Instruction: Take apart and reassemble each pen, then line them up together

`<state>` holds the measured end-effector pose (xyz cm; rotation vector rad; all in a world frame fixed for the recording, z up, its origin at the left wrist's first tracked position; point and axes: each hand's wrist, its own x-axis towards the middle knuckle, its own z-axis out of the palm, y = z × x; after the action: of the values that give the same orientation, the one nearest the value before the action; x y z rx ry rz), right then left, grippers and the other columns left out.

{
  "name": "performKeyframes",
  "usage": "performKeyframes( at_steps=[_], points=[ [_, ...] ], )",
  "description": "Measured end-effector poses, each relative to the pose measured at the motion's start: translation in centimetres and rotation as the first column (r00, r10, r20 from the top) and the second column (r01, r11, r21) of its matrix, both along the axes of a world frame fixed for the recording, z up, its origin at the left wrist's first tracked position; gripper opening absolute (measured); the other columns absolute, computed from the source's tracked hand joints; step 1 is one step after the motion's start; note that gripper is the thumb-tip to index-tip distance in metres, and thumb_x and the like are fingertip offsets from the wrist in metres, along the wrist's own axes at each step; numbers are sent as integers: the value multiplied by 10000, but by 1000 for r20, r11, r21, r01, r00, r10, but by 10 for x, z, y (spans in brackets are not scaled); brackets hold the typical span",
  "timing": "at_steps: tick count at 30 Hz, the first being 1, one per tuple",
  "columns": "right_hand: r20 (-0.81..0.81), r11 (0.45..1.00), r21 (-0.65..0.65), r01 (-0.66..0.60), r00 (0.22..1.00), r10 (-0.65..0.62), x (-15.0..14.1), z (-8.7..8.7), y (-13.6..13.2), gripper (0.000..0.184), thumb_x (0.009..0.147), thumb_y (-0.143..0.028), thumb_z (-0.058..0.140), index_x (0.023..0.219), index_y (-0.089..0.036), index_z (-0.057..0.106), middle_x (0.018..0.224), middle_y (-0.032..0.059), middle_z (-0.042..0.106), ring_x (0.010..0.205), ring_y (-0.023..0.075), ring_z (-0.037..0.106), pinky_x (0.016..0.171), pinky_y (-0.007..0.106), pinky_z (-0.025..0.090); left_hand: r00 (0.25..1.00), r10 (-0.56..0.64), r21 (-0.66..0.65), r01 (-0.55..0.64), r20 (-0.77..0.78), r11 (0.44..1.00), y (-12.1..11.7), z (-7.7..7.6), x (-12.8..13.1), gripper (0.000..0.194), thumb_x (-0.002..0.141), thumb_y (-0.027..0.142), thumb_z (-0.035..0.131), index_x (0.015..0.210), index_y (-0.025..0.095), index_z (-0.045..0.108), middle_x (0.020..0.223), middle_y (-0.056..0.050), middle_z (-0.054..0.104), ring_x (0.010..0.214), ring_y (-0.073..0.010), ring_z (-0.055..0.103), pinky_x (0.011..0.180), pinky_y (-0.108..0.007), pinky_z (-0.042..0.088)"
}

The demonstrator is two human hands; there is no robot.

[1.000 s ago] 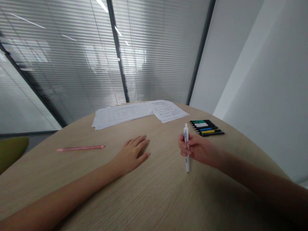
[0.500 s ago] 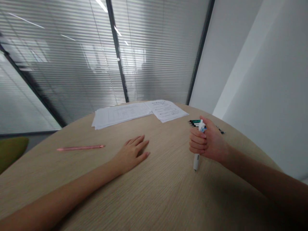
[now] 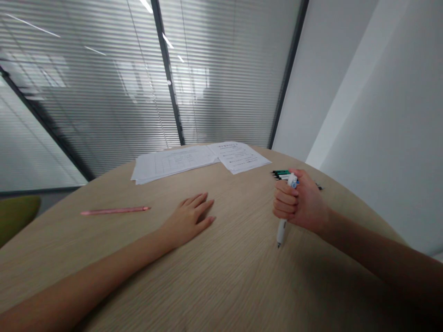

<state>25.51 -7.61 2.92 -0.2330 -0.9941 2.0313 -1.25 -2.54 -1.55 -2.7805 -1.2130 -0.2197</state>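
My right hand [image 3: 298, 199] is wrapped in a fist round a white pen [image 3: 281, 232] with a blue detail near its top. The pen points down and leans, its dark tip toward me and slightly left. My left hand [image 3: 191, 214] lies palm down on the wooden table [image 3: 221, 276], fingers spread, holding nothing. To the left of that hand lies a pink pencil or pen [image 3: 116, 210]. Behind the right fist, several green, black and white pens [image 3: 281, 174] lie side by side, partly hidden by the hand.
Toward the table's far edge lie overlapping printed sheets [image 3: 176, 162], with another printed sheet [image 3: 240, 159] at their right. Beyond stand a glass partition with blinds [image 3: 228, 92] and a white wall [image 3: 387, 124] on the right. A green chair [image 3: 17, 216] shows at the far left.
The white pen has tilted in my right hand, its top moving right and its tip a little left and toward me. My left hand stays in place.
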Motion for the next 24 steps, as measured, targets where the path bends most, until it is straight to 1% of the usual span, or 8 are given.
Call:
performKeyframes(
  at_steps=[4,7,10,15,19,24],
  points=[
    [60,998,-39,45,997,-42,-2,2,-2,544,761,-633,215,456,-186,268,371,-80,182,308,53,145,327,182,189,1000,6,0,-6,-14,1000,0,0,0,490,836,432,324,1219,140,414,1306,-146,358,1192,-243,331,959,-399,286],
    [104,997,-52,63,993,-57,-3,3,-2,573,750,-663,186,477,-179,324,381,-77,211,315,53,164,336,181,198,1000,4,6,-3,-17,1000,0,-1,0,489,835,430,327,1217,137,417,1302,-148,364,1191,-243,333,962,-397,283],
    [118,997,-47,61,992,-55,-2,2,-2,565,765,-637,187,486,-176,358,384,-74,220,321,57,171,342,183,199,1000,-5,16,5,-2,1000,0,-2,0,483,836,425,331,1211,135,423,1295,-146,376,1188,-244,336,960,-397,287],
    [110,996,-30,78,991,-75,-1,1,0,481,799,-511,238,485,-174,375,389,-70,221,326,61,159,345,185,199,1000,-6,13,6,-4,1000,-1,-1,0,474,838,410,332,1207,127,424,1293,-151,377,1187,-250,337,956,-405,291],
    [112,994,-35,101,989,-96,0,1,0,428,787,-461,278,485,-175,377,394,-70,225,329,62,155,349,186,206,1000,-1,3,1,1,1000,-1,1,1,468,834,403,342,1202,127,428,1290,-156,378,1184,-255,341,955,-412,292],
    [85,992,-12,126,989,-124,0,0,-1,380,756,-417,326,459,-182,342,378,-77,183,312,62,136,333,192,193,1000,-10,7,9,11,1000,-1,1,1,460,834,399,339,1191,126,437,1282,-154,391,1182,-253,343,956,-414,291]
  ],
)
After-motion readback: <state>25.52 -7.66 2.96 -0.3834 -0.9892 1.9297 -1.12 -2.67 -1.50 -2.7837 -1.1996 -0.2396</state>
